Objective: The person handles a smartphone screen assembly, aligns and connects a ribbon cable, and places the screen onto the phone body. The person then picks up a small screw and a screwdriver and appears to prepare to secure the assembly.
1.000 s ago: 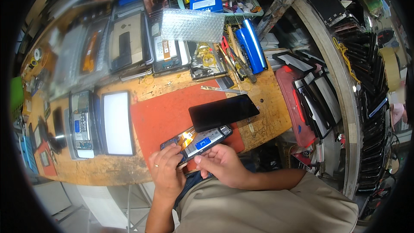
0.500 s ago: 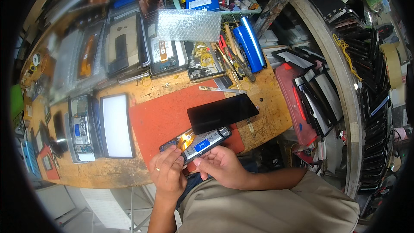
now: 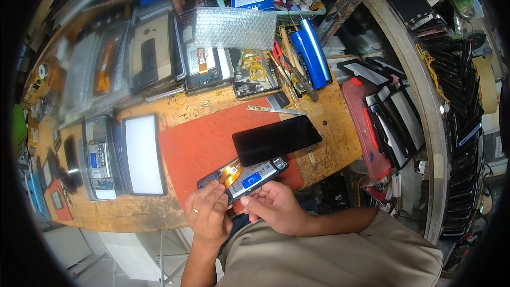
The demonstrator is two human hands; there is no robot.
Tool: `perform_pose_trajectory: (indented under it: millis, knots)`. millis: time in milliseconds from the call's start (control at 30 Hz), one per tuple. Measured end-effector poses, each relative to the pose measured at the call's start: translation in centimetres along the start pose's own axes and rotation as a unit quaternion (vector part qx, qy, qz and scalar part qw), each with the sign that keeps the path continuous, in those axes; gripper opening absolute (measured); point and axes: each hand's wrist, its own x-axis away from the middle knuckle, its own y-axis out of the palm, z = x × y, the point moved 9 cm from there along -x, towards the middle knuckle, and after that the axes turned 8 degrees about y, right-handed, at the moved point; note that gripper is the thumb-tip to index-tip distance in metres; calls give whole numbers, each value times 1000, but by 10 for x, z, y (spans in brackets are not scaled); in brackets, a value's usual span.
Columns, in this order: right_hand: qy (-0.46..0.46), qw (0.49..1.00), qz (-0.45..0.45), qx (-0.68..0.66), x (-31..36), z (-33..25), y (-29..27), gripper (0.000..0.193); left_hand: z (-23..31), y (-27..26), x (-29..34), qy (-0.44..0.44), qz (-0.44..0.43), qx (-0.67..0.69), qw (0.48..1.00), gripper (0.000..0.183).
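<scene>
Little has shifted since earlier: both hands are still gripping the opened phone [image 3: 243, 176] over the red mat [image 3: 204, 146], left hand [image 3: 208, 213] and right hand [image 3: 274, 206] fingers clamped on its near edge, black screen panel [image 3: 276, 139] lying just beyond.

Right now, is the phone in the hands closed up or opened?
Opened. The phone held by the left hand and right hand has no back cover: orange and blue inner parts show. A separate black screen panel lies beside it.
</scene>
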Motion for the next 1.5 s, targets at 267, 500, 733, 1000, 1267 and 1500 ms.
perform_pose_trajectory:
  millis: [267, 500, 733, 1000, 1267, 1500]
  knots:
    - [5, 1000, 2, -11, 1, -1, 1, 17, 1, -1, -1, 0, 4, -3, 1000, 15]
    - [6, 1000, 4, -2, 0, 1, 0, 17, 1, -1, -1, -7, 8, -3, 1000, 15]
    - [-5, 1000, 2, -3, 0, 4, -2, 18, 1, 0, 2, -6, 13, -10, 1000, 18]
    - [89, 994, -52, 28, 8, 13, 0, 20, 5, -1, 6, 3, -8, -41, 999, 23]
    - [-368, 724, 44, 582, 39, -123, -16, 55, -5, -12, 13, -78, -84, -116, 987, 24]
    - [-332, 620, 0, 711, 9, -146, -38, 82, -7, -26, 15, -132, -47, -107, 984, 21]
